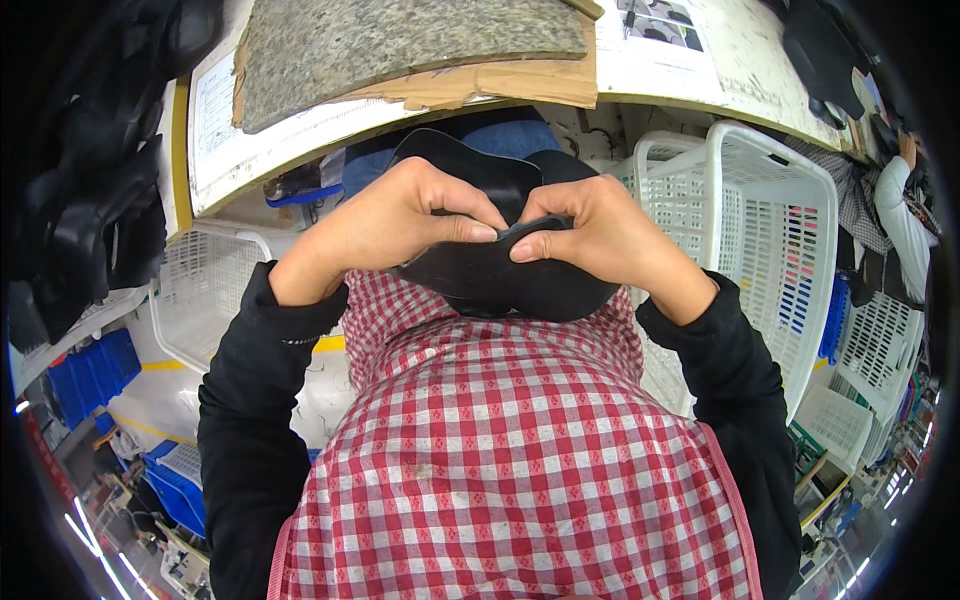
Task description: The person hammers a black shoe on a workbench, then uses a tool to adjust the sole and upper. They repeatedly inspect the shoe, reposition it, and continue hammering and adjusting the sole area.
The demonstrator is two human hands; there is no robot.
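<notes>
A black leather piece point(490, 275), curved like part of a shoe upper, is held up in front of my apron. My left hand point(415, 210) pinches its upper edge between thumb and fingers. Close beside it, my right hand point(590, 225) grips the same edge, its thumb on the near face and its fingers behind. The two thumb tips are a small gap apart, with the edge between them slightly folded. Behind my hands, more black leather point(465, 160) rises in a curved flap over my lap; whether it belongs to the same piece I cannot tell.
Ahead is a white table point(740, 90) with a mottled grey slab point(410, 50) on cardboard point(540, 82). White plastic baskets point(775, 220) stand at right, another basket point(205, 290) at left. Black leather pieces point(110, 200) hang at far left. Another person's arm point(900, 220) shows at far right.
</notes>
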